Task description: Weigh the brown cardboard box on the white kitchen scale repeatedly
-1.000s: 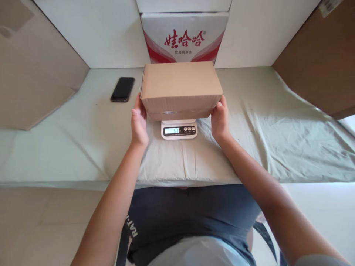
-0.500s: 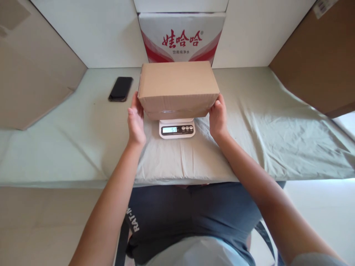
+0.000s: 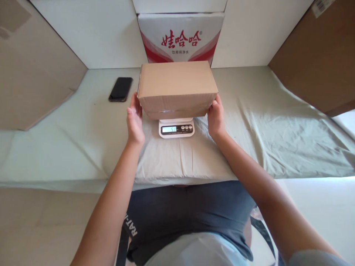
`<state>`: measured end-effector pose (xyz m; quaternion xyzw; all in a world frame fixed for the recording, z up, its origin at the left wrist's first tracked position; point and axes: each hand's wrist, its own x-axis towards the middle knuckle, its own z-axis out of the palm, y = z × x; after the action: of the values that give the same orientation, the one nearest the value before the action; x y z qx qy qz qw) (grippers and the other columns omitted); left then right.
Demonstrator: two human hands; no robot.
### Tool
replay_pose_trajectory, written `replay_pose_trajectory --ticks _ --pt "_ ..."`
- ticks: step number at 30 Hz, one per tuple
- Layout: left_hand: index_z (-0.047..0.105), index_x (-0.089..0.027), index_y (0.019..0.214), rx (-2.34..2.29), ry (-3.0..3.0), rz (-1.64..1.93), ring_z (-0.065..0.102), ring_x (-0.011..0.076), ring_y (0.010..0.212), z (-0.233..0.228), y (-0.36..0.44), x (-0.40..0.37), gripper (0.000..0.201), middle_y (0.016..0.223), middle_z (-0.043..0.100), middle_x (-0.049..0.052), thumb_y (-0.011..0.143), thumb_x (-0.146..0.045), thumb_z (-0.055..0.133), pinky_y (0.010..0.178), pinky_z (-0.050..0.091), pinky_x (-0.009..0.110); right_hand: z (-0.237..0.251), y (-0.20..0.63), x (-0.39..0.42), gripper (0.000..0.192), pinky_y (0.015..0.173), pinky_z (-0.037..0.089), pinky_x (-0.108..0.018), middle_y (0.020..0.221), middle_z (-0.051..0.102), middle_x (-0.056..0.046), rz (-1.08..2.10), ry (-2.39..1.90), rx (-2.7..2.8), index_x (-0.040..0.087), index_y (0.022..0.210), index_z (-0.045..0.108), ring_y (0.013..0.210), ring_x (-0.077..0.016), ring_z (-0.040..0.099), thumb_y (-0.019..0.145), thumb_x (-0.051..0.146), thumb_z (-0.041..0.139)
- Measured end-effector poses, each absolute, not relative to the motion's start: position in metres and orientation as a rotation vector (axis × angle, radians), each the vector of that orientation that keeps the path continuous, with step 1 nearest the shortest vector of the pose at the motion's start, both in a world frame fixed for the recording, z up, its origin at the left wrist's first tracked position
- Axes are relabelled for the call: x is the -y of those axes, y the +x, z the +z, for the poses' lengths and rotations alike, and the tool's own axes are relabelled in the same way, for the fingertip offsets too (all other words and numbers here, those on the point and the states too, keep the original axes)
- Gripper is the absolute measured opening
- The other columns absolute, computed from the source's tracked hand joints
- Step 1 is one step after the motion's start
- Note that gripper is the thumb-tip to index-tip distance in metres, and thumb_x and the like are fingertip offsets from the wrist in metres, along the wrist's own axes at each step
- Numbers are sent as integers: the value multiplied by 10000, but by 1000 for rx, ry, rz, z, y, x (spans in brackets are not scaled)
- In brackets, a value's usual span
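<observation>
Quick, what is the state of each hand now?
Left hand: open, flat against the cardboard box.
Right hand: open, touching the box's other end.

We see a plain brown cardboard box point(image 3: 176, 88) resting on a small white digital kitchen scale point(image 3: 176, 128), which sits on a pale green cloth-covered table point(image 3: 263, 122). Our left hand point(image 3: 135, 122) lies against the box's left end, our right hand point(image 3: 215, 119) against its right end. Behind the box stands a red-and-white printed carton point(image 3: 180, 37) against the wall. A black slab smartphone point(image 3: 121, 89) lies on the cloth left of the box, well apart from the scale.
</observation>
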<state>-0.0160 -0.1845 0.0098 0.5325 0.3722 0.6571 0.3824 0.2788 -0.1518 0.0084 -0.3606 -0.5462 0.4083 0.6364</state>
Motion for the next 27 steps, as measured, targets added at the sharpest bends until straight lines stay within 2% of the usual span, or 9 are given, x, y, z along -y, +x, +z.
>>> replay_pose_trajectory --ticks 3,10,16,22,27 --pt "580 -370 1529 -969 1356 1679 278 295 1693 9 -17 184 843 1766 415 1 899 -908 423 1407 209 482 11 278 154 534 1353 411 -560 1499 667 -10 923 -816 1252 384 1291 629 1578 -311 487 895 733 549" --pt "565 -382 1537 -972 1330 1707 268 274 1696 8 -17 183 803 1774 401 -4 922 -877 422 1414 190 478 19 276 159 744 1343 400 -571 1559 625 -19 885 -844 1277 382 1438 583 1588 -325 464 853 839 529" --pt "497 -398 1589 -973 1350 1701 214 269 1712 1 -21 179 856 1784 374 -8 917 -911 360 1420 141 478 22 274 162 672 1317 431 -553 1463 682 -20 860 -844 1295 391 1345 632 1551 -328 496 858 837 505" --pt "483 -374 1604 -989 1369 1705 234 274 1707 0 -22 178 899 1782 383 9 907 -926 343 1411 178 467 20 276 159 646 1322 418 -565 1466 681 -18 882 -828 1262 381 1318 636 1536 -330 509 846 811 542" --pt "487 -386 1606 -1033 1383 1690 248 263 1702 -2 -25 177 904 1786 378 -4 900 -931 335 1404 206 441 18 276 157 522 1333 390 -577 1452 686 -10 914 -745 1226 374 1272 660 1526 -331 528 879 709 584"
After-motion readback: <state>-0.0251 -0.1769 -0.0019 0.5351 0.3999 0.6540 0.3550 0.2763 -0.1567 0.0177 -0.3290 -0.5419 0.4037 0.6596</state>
